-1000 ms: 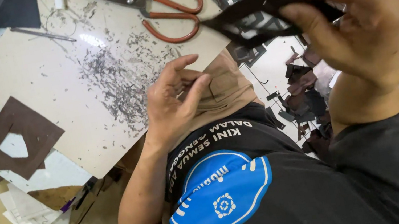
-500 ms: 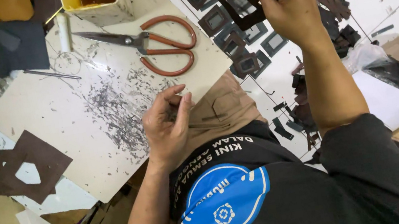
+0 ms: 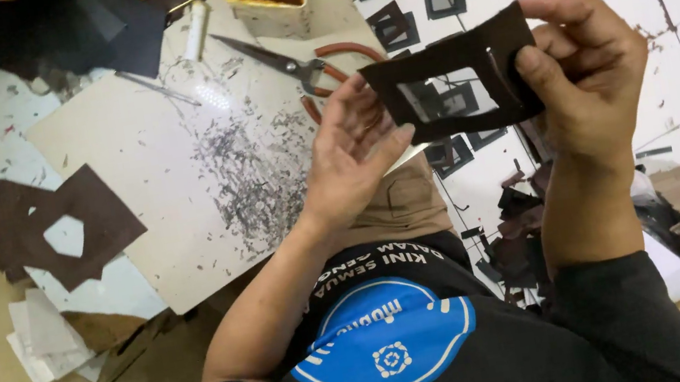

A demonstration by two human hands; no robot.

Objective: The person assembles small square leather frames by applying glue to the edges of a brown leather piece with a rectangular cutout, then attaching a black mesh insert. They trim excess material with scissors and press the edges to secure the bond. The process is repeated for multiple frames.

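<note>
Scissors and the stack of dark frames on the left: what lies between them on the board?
Head view: between the scissors and the stacked dark frames lies pale cutting board, strewn with fine dark shavings.
</note>
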